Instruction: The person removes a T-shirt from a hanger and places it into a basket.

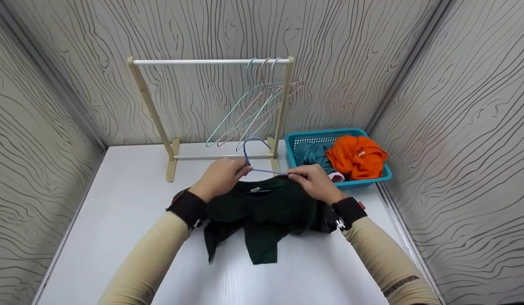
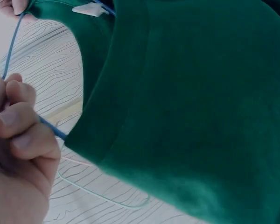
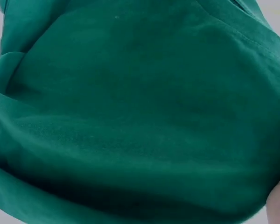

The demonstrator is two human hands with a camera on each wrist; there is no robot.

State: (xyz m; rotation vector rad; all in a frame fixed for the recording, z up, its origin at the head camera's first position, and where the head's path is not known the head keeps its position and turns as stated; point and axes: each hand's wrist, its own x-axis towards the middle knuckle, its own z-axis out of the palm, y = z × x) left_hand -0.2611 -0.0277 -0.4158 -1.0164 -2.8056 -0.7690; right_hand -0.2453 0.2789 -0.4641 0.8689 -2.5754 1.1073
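A dark green shirt [image 1: 262, 207] hangs from a blue clothes hanger [image 1: 266, 170] between the two hands, its lower part spread over the white table. Curled fingers of my left hand [image 1: 222, 176] grip the hanger at the base of its hook. In the left wrist view, that hand [image 2: 23, 140] is beside the shirt's neckline [image 2: 79, 51], where a white label [image 2: 91, 9] shows inside. My right hand [image 1: 315, 180] pinches the collar and the hanger's arm at the right of the neck opening. Green cloth [image 3: 140, 102] fills most of the right wrist view.
Behind the hands stands a wooden rack with a white rail [image 1: 202, 62]. Several pastel hangers [image 1: 234, 118] hang at its right end. A teal basket [image 1: 293, 154] at the right holds an orange garment [image 1: 357, 156] and a grey-teal garment [image 1: 313, 153]. Patterned walls enclose the table [image 1: 118, 190].
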